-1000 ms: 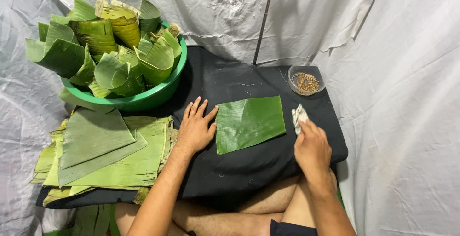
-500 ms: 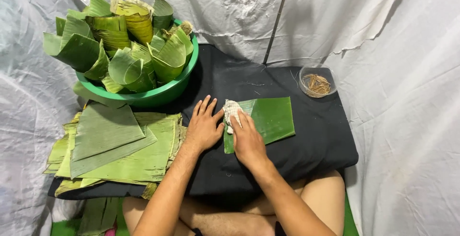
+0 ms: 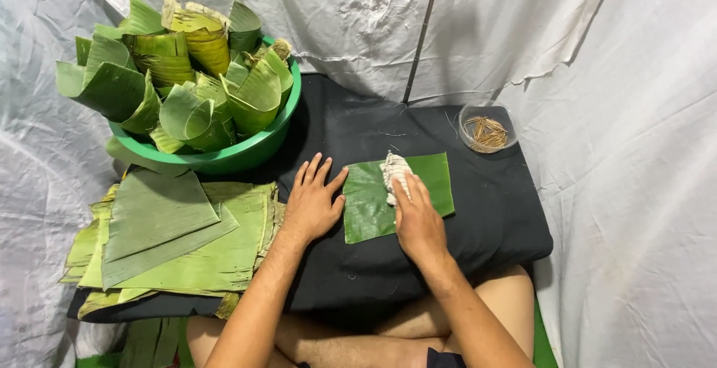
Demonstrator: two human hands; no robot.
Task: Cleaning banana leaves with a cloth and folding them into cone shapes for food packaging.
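A green banana leaf piece (image 3: 370, 211) lies flat on the black cloth-covered board (image 3: 485, 211) in front of me. My right hand (image 3: 415, 215) presses a crumpled white cloth (image 3: 393, 170) onto the middle of the leaf. My left hand (image 3: 312, 200) lies flat, fingers spread, on the black cloth at the leaf's left edge, its thumb touching the leaf.
A green basin (image 3: 224, 157) full of rolled leaf cones stands at the back left. A stack of flat cut leaves (image 3: 172, 241) lies left of my left arm. A small clear bowl of thin sticks (image 3: 484, 130) sits back right. A dark stand pole (image 3: 420, 43) rises behind. White sheeting surrounds everything.
My right hand moved with the white cloth from the board's right edge onto the leaf and has slid across it. My left hand stayed at the leaf's left edge.
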